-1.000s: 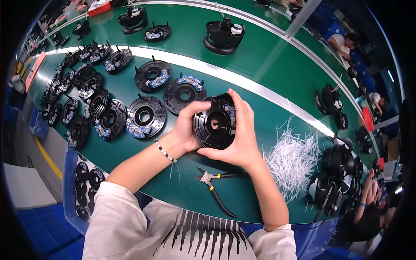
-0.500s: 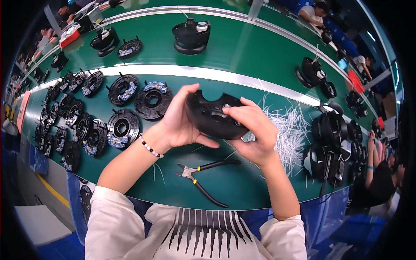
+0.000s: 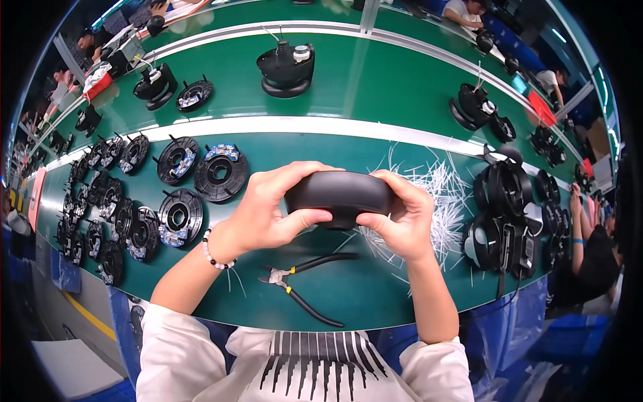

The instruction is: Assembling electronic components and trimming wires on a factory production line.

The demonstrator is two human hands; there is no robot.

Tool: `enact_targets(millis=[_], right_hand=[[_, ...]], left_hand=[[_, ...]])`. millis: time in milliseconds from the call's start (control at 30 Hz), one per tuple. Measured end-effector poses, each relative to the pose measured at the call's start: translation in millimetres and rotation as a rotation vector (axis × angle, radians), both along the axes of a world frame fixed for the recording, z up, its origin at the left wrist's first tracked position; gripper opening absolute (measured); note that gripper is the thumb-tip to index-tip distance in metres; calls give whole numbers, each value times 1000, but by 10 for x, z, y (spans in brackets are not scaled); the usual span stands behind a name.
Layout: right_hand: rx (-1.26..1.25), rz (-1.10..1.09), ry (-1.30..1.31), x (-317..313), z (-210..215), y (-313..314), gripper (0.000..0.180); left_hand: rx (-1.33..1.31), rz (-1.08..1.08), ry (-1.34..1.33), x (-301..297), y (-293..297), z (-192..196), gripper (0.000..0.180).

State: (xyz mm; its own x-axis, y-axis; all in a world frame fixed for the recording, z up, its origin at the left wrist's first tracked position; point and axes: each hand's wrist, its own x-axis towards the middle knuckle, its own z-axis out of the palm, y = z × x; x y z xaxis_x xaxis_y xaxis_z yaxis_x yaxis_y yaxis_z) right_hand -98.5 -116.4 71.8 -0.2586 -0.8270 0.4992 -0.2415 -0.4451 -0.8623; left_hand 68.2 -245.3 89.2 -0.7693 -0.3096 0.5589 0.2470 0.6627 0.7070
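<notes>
Take the black rounded housing in your hands as the clock's centre. Far out at nine o'clock, black round plates [image 3: 143,233] with blue circuit boards [image 3: 173,237] lie in rows on your green table [image 3: 375,298]. The two closest to you sit between nine and ten, and just below nine.

At eight o'clock a beaded bracelet [image 3: 209,253] circles your left wrist. Your left hand [image 3: 268,211] is curled round the housing's nine o'clock end, its thumb pressed along the lower front. Diagonal cutters [image 3: 277,276] lie near seven, handles spread, their tips pointing toward nine. At eleven, past the metal rail [image 3: 348,128], a black assembly [image 3: 287,70] with a white round part stands upright.

The housing [image 3: 340,190] is held level above the table, its smooth curved side facing you and a short neck below. Your right hand [image 3: 410,221] closes on its three o'clock end, thumb at the lower edge; both hands' fingertips behind it are hidden.

Just beyond that hand, at three, thin white strips [image 3: 445,208] lie heaped. Farther that way, black housings [image 3: 493,194] are piled.
</notes>
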Motion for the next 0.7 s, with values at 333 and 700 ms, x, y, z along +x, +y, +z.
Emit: enact_targets(millis=[333, 700], right_hand=[[-64, -213, 578, -39, 95, 127, 67], [605, 369, 1177, 649, 35, 471, 94]], left_hand=[[-386, 207, 125, -1060, -597, -116, 31], [-745, 396, -120, -2487, -1253, -969, 32]])
